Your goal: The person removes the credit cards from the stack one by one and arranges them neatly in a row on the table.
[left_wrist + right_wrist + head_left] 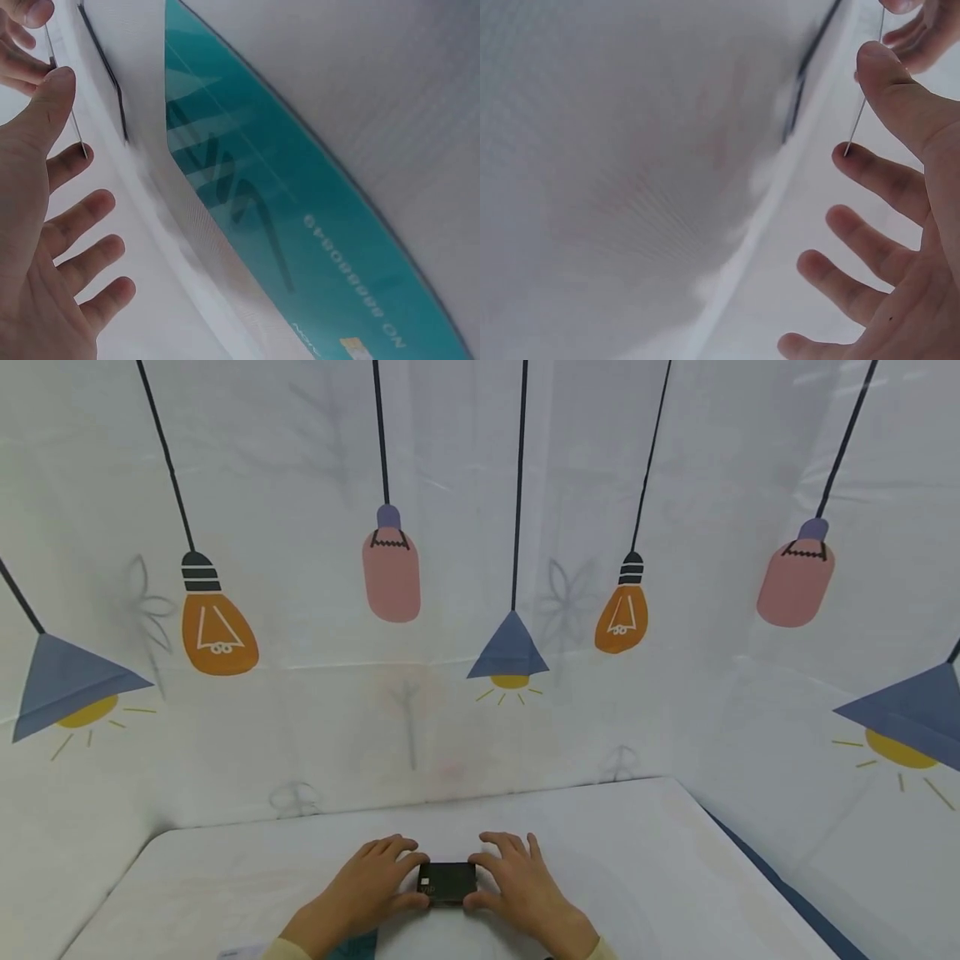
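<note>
A black card (453,883) with a small pale square near its left end is held between both hands over the white table. My left hand (366,887) pinches its left edge with thumb and forefinger. At the opposite edge, my right hand (522,888) does the same. Both wrist views show the card almost edge-on, as a thin line, and the other fingers spread away from it. Near the left wrist lies a teal card (247,180) with a number printed on it; the left forearm partly covers it in the head view.
The white table (615,852) meets a pale cloth backdrop (465,743) printed with hanging lamps. A pale flat item (240,953) shows at the bottom edge, left of the left forearm. A dark blue strip (780,885) runs along the table's right side.
</note>
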`<state>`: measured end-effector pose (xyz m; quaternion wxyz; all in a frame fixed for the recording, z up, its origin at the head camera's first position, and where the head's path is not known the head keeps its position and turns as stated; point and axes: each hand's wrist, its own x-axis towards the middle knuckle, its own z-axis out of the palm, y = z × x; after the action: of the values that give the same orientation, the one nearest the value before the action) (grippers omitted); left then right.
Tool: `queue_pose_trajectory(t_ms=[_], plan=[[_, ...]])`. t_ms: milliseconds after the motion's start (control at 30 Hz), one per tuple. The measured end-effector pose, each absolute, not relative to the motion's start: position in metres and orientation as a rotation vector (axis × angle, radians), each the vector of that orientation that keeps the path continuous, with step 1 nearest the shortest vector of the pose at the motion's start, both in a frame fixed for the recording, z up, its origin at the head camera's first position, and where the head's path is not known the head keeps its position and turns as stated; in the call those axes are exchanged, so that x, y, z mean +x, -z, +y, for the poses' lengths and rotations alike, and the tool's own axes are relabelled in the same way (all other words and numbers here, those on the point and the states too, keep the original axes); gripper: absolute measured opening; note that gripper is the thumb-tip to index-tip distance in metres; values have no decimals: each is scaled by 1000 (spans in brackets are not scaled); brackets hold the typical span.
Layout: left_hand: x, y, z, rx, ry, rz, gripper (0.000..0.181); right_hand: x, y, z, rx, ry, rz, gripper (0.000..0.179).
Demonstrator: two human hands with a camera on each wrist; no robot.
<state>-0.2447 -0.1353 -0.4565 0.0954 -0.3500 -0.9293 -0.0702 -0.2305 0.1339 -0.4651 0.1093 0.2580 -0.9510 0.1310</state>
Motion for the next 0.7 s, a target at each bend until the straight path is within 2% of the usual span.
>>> queue_pose_trajectory(t_ms=[433, 700], plan=[[-236, 444, -140, -990, 266, -2759, 54, -221, 447, 134, 776, -404, -2779, 54], [-224, 443, -148, -1034, 327, -2769, 59, -213, 444, 132, 832, -478, -2814, 56]])
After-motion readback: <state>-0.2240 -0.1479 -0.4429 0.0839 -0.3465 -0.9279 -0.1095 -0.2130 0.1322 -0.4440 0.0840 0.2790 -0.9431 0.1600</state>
